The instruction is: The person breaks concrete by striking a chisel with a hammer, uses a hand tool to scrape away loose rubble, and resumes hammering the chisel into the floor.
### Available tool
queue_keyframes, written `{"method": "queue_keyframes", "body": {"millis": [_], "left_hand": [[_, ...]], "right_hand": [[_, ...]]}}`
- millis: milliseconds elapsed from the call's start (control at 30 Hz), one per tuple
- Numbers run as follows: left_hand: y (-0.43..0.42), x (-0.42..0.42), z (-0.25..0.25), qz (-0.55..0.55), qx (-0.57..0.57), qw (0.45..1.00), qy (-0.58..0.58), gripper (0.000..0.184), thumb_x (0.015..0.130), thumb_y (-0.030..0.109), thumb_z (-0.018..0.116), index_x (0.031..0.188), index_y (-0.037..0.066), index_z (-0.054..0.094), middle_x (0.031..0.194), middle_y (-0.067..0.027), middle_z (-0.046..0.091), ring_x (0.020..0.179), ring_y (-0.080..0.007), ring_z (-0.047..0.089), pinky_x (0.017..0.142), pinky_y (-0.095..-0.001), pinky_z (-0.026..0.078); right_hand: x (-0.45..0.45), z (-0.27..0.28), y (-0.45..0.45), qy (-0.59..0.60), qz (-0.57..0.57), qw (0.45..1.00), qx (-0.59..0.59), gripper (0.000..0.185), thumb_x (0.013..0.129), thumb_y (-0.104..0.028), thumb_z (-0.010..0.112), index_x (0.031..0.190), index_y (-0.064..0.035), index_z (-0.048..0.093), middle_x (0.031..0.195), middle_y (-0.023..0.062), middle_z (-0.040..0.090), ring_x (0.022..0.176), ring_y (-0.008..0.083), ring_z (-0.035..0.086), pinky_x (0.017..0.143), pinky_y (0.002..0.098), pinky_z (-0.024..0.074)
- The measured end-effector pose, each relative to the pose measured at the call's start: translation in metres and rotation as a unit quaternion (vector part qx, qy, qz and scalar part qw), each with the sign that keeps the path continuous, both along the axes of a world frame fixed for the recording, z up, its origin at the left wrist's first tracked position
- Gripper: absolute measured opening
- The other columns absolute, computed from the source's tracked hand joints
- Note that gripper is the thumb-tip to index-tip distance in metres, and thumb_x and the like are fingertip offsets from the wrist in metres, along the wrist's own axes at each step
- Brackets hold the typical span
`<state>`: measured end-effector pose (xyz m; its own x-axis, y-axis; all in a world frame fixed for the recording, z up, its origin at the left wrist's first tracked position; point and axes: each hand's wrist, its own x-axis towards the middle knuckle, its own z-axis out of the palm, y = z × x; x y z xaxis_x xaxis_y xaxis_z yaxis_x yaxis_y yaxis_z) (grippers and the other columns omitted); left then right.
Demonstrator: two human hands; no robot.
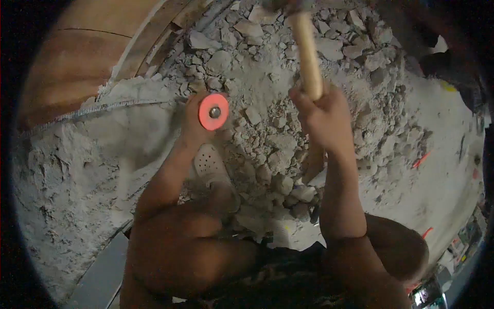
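My left hand [193, 119] is closed around a chisel [214, 112]. Its round pink-orange guard and metal striking end face up at me, while the shaft and tip are hidden below. Fingers of my right hand [328, 117] wrap round the wooden handle of a hammer [307, 54]. The handle points away from me, and the dark hammer head is blurred at the top edge of the view. Both hands are above broken grey rubble [267, 129]. The chisel hand is beside the edge of a rough concrete surface [77, 170].
A wooden panel [87, 62] stands at the upper left. My foot in a light perforated clog [208, 159] rests among the rubble between my arms. Larger chunks [329, 47] lie at the back. Small red pieces [421, 160] and assorted clutter [453, 255] are at right.
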<state>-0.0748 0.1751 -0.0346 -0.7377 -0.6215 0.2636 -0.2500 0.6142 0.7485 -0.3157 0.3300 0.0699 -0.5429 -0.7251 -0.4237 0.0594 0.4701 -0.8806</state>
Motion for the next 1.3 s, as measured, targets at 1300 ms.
{"method": "queue_keyframes", "body": {"millis": [1300], "left_hand": [[-0.053,0.001,0.051,0.119,-0.132,0.983,0.045,0.025,0.066,0.020,0.074,0.087,0.011,0.065,0.077,-0.0101,0.066,0.068,-0.0299,0.065,0.060,-0.0385,0.053]], "right_hand": [[0.058,-0.105,-0.007,-0.145,-0.016,0.989,0.034,0.047,0.094,-0.053,0.048,0.073,-0.0107,0.048,0.054,-0.0021,0.044,0.044,0.0082,0.042,0.040,0.0258,0.0334]]}}
